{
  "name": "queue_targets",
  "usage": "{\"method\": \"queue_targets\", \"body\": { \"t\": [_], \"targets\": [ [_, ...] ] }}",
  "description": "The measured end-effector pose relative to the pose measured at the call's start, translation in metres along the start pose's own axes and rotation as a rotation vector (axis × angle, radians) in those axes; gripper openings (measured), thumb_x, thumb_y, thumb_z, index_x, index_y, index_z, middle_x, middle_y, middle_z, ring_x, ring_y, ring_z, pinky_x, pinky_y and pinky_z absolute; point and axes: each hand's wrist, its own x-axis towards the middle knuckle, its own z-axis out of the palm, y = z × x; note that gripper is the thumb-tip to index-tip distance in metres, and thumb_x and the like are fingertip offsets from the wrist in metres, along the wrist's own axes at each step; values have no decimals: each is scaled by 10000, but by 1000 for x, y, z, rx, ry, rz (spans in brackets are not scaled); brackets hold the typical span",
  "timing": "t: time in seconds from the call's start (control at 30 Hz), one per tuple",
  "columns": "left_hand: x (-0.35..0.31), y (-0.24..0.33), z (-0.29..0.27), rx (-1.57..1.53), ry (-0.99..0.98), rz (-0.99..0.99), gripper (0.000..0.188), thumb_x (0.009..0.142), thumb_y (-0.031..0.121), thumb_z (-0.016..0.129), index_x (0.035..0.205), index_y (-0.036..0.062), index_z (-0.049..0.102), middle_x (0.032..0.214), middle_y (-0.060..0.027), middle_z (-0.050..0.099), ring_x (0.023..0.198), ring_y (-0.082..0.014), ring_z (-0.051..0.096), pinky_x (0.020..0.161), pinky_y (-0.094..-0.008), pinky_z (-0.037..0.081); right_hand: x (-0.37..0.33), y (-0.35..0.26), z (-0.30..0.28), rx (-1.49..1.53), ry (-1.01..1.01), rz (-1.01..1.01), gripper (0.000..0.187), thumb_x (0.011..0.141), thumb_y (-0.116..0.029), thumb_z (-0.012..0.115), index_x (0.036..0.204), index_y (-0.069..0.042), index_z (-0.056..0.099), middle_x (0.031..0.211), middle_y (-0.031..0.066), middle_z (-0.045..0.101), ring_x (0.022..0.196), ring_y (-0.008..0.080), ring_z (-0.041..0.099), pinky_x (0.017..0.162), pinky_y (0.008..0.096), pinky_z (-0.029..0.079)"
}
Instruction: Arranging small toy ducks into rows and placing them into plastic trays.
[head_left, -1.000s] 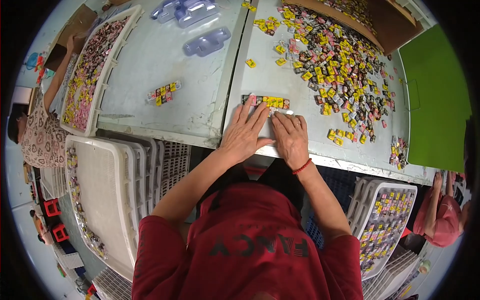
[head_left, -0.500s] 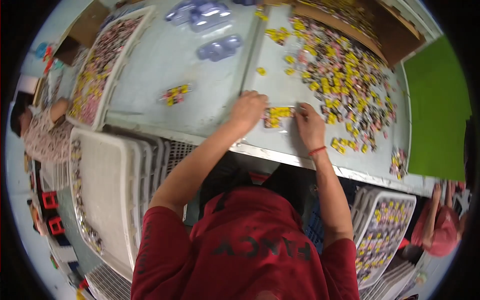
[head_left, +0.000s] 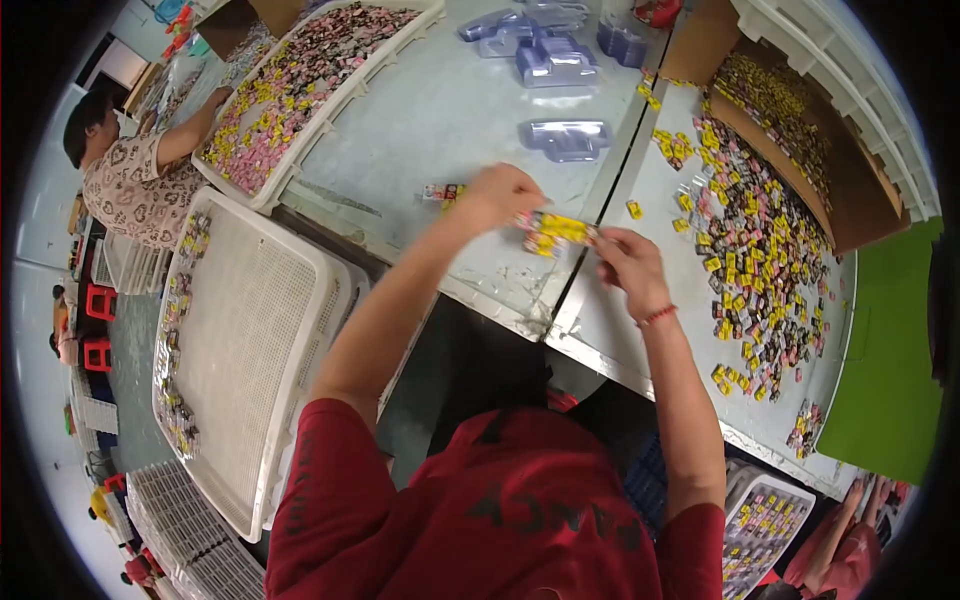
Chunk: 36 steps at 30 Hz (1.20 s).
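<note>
A clear plastic tray [head_left: 556,232] filled with small yellow and pink wrapped pieces is held over the table, near the seam between two tabletops. My right hand [head_left: 635,268], with a red cord at the wrist, pinches its right end. At the other end, my left hand [head_left: 492,200] has its fingers curled at the tray's upper left corner, slightly blurred. Partly hidden behind that hand lies another filled tray [head_left: 440,194]. Empty clear trays [head_left: 565,140] rest farther back. To the right spreads a heap of small wrapped pieces [head_left: 765,260].
A cardboard box [head_left: 868,190] of wrapped pieces stands at the far right, beside a green panel [head_left: 890,350]. Left are a white bin [head_left: 290,165] of loose pieces and stacked white crates [head_left: 265,350]. A co-worker [head_left: 140,180] reaches toward that bin; another person [head_left: 840,550] is lower right.
My hands have carried the filled tray leftward off the right tabletop to the seam. The view has turned left, so more of the bin and crates shows.
</note>
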Motion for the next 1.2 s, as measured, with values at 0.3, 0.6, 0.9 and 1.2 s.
{"method": "queue_targets", "body": {
  "t": [0.3, 0.6, 0.9, 1.2],
  "targets": [
    [-4, -104, -55, -17, 300, -211, 295, 844, 249, 637, 918, -27, 709, 666, -63, 653, 598, -117, 598, 567, -278, 485, 90, -8, 115, -98, -55, -24, 214, 858, -118, 673, 1013, 19, 620, 755, 26, 624, 508, 82, 535, 404, 225, 409],
    [-2, -95, -41, 212, 540, 8, 199, 823, 219, 670, 853, 26, 707, 808, -115, 661, 770, -233, 650, 706, -348, 506, 69, 3, 107, -488, 54, -337, 393, 859, -186, 666, 1168, 35, 564, 808, 100, 648, 562, 131, 592, 506, 270, 483],
    [109, -26, 45, 508, 504, 591, 163, 789, 186, 683, 864, 42, 688, 898, -139, 647, 893, -328, 607, 807, -415, 488, -30, 15, 48, -501, 29, -290, 226, 856, -125, 641, 1054, -18, 641, 784, 110, 659, 645, 201, 623, 621, 312, 509],
    [125, -19, 36, 559, 173, 497, 109, 818, 131, 626, 856, 45, 680, 887, -136, 640, 889, -308, 614, 771, -413, 494, -80, 59, -13, -509, 156, -339, 221, 874, -103, 643, 1075, -13, 642, 825, 121, 679, 696, 188, 656, 651, 288, 518]
  ]
}}
